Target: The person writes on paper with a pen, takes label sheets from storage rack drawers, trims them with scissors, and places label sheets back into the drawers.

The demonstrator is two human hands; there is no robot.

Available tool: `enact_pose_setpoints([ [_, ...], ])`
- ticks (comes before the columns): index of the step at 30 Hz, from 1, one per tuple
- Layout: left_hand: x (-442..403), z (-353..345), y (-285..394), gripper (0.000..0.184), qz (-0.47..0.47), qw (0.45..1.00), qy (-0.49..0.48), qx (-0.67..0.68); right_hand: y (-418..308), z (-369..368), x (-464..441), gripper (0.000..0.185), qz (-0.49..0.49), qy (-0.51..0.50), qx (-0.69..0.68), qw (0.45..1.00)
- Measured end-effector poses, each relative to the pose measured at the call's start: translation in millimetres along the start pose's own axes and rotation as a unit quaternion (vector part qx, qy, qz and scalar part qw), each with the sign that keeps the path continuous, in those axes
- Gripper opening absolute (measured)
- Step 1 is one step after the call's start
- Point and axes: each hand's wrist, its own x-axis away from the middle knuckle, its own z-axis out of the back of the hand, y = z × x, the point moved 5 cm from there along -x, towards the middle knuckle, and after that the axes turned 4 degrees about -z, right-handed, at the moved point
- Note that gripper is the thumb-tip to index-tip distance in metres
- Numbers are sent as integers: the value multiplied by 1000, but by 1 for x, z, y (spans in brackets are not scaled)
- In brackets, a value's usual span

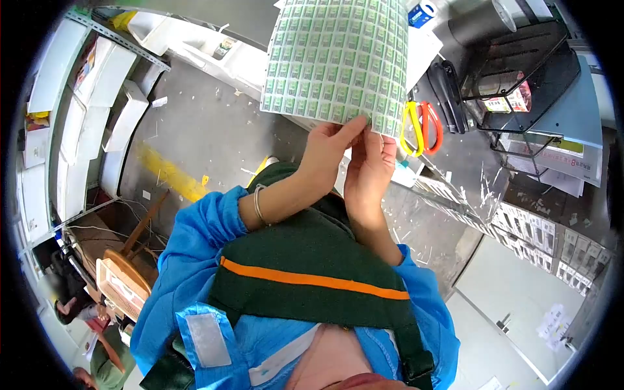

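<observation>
A large sheet of small green and white labels (pixel 335 62) lies over the table edge at the top centre. Its near edge is pinched by my left hand (pixel 325 153), thumb on top of the sheet. Close beside it, my right hand (pixel 369 172) has its fingers closed at the same edge, near the sheet's lower right corner. The two hands almost touch. Just right of the sheet lie scissors with yellow and red handles (pixel 429 127).
A black wire rack (pixel 513 84) with papers stands at the right, beside a black case (pixel 448 97). White bins (pixel 104 71) fill shelves at the left. Other people (pixel 107 357) are at the lower left. A cabinet (pixel 520 286) stands lower right.
</observation>
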Motion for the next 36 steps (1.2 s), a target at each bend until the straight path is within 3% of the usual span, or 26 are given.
enact_pose_setpoints([
  [1,-6,4,-6,24,12,1000,9,-10,-1,1,0,17,8,-3,11,1000],
  [3,-5,5,0,23,7,999,23,-33,-17,22,4,14,68,26,193,979],
  [4,-5,2,4,23,7,998,45,-48,-41,32,12,11,181,38,314,931],
  [5,-5,3,6,22,5,996,70,-59,-59,43,12,10,288,62,344,892],
  [6,-6,4,6,24,-7,997,48,-60,-76,63,1,12,384,72,540,746],
  [7,-4,6,5,24,0,998,41,-55,-94,47,-2,22,377,38,657,652],
  [9,-4,7,11,25,6,999,20,-48,-99,36,-29,33,323,-34,741,588],
  [11,-8,11,13,21,16,998,18,-66,-97,24,-44,42,330,-60,777,532],
  [14,-10,16,9,22,32,999,19,-39,-109,26,-57,55,284,-69,802,521],
  [18,-8,12,17,24,26,1000,11,-4,-118,31,-61,70,149,-40,854,497],
  [23,-11,13,17,24,19,1000,18,-4,-145,62,-7,74,174,-48,777,603],
  [26,-14,17,12,24,30,998,-5,-47,-132,103,41,51,43,26,522,852],
  [28,-9,22,9,24,43,996,-26,-73,-101,81,60,45,-55,-31,367,928],
  [30,-10,22,10,25,44,995,-44,-73,-74,50,69,45,-137,-124,308,933],
  [31,-9,21,11,26,62,995,-45,-63,-66,35,71,55,-177,-174,371,895],
  [33,-5,18,13,27,97,993,-48,-39,-49,27,66,61,-183,-272,313,891],
  [36,-2,10,16,27,121,990,-56,38,-49,37,63,64,-238,-266,372,857],
])
